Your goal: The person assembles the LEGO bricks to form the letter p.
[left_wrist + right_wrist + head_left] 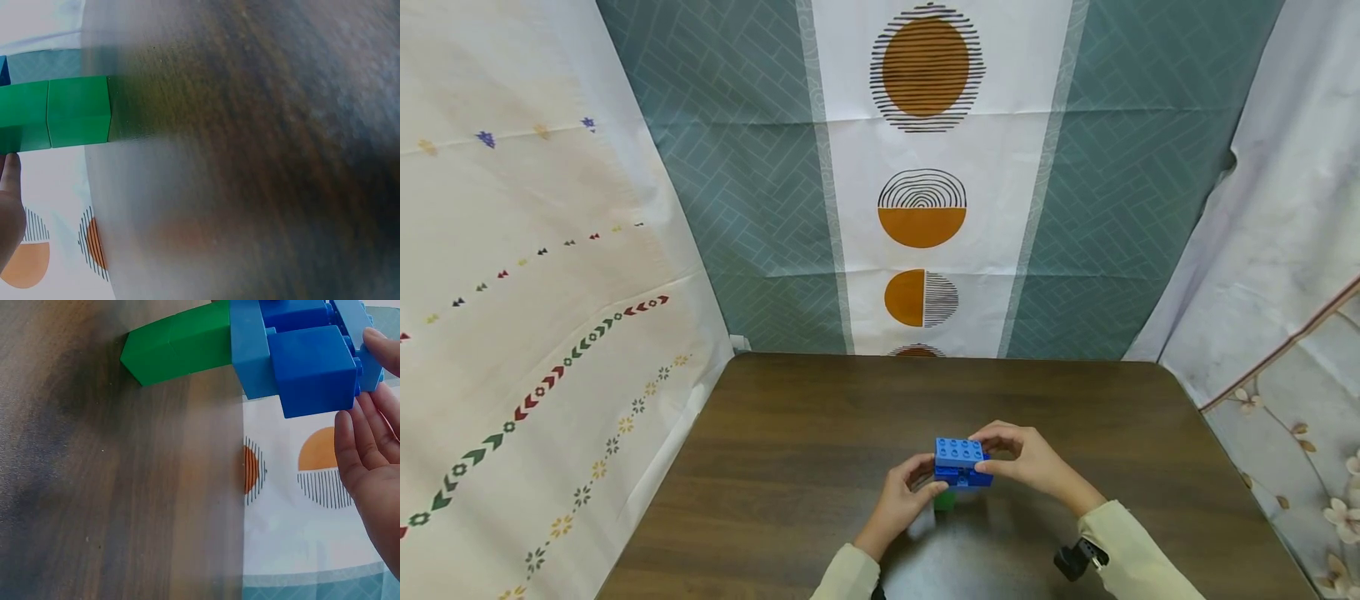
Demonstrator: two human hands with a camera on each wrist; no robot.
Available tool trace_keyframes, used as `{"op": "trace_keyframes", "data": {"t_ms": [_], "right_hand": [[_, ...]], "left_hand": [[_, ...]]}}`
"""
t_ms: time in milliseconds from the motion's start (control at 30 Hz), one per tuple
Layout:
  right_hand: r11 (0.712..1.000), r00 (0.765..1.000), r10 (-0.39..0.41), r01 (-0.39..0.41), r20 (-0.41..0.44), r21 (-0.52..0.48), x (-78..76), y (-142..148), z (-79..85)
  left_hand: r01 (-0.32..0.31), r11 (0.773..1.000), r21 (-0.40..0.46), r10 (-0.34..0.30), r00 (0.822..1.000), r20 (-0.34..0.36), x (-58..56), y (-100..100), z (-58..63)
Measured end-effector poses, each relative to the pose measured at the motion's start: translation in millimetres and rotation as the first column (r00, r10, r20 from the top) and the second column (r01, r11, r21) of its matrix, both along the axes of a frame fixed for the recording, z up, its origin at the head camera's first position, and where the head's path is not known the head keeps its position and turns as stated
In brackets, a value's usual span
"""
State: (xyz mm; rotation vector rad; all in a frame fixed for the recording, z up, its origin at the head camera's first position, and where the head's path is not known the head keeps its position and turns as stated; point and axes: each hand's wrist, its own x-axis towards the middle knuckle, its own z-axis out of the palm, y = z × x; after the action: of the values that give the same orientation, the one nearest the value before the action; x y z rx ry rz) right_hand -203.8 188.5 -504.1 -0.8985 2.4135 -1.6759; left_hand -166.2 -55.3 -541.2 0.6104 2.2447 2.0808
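A tower of toy building bricks stands on the table. At its foot are green bricks (181,344), one upon another, also seen in the left wrist view as a green brick (78,112). Over them come a lighter blue brick (253,350), darker blue bricks (315,372) and a top light blue brick (958,451). My right hand (1026,458) pinches the top brick between thumb and fingers from the right. From the left, my left hand (904,492) holds the tower, thumb in front and fingers behind; its exact contact is partly hidden.
The brown wooden table (775,467) spreads around the tower. A patterned cloth (925,150) hangs behind its far edge, and light curtains (535,250) hang at both sides. A black strap device (1078,558) sits on the right wrist.
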Motion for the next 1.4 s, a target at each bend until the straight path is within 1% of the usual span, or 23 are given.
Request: {"op": "trace_keyframes", "data": {"t_ms": [233,367,433,600,700,800,900,933,1033,1100,1133,1333,1400], "right_hand": [[1.000,1.000,-0.008,0.008,0.009,0.029,2.2,-0.1,0.4],[0.999,1.000,-0.008,0.008,-0.004,0.052,4.6,-2.0,4.4],[0.998,1.000,-0.007,0.008,-0.017,0.059,7.7,-3.8,10.8],[0.998,0.999,0.006,-0.003,-0.050,0.071,17.7,-9.6,33.0],[0.997,0.998,0.010,-0.005,-0.057,0.083,20.3,-11.0,39.0],[0.994,0.997,0.012,-0.005,-0.071,0.106,20.4,-10.8,40.2],[0.993,0.996,0.020,-0.011,-0.082,0.117,20.0,-11.3,39.7],[0.993,0.996,0.024,-0.013,-0.087,0.119,20.0,-11.6,39.4],[0.993,0.995,0.023,-0.012,-0.093,0.114,20.6,-13.2,37.9],[0.994,0.996,0.014,-0.005,-0.084,0.110,21.3,-14.2,37.4],[0.994,0.997,0.010,-0.002,-0.081,0.109,21.6,-14.6,37.2],[0.994,0.998,-0.001,0.008,-0.066,0.112,23.1,-16.0,38.0],[0.994,0.998,-0.002,0.010,-0.069,0.113,23.3,-16.4,38.7]], "left_hand": [[-0.001,1.000,-0.014,0.001,1.000,-0.015,0.3,-0.1,-0.9],[-0.004,1.000,-0.024,0.003,1.000,-0.014,0.5,0.1,-1.2],[-0.004,1.000,-0.023,0.004,1.000,-0.001,0.4,0.3,-0.9],[-0.011,0.999,-0.035,0.012,1.000,0.022,0.9,0.7,0.4],[-0.012,0.999,-0.032,0.013,1.000,0.021,0.3,0.6,0.8],[-0.008,1.000,-0.021,0.008,1.000,0.015,-6.5,0.7,-12.9],[-0.008,1.000,-0.021,0.008,1.000,0.003,-7.9,0.7,-16.2],[-0.009,1.000,-0.027,0.009,1.000,0.002,-7.7,0.7,-15.9],[-0.013,0.999,-0.049,0.014,1.000,0.017,-1.2,0.5,-3.2],[-0.013,0.998,-0.056,0.014,1.000,0.024,-0.6,0.1,-3.0],[-0.013,0.998,-0.055,0.014,1.000,0.021,-0.7,0.2,-4.0],[-0.019,0.999,-0.037,0.019,1.000,-0.005,-10.2,0.8,-28.2],[-0.020,0.999,-0.033,0.020,1.000,-0.004,-12.7,0.4,-33.0]]}}
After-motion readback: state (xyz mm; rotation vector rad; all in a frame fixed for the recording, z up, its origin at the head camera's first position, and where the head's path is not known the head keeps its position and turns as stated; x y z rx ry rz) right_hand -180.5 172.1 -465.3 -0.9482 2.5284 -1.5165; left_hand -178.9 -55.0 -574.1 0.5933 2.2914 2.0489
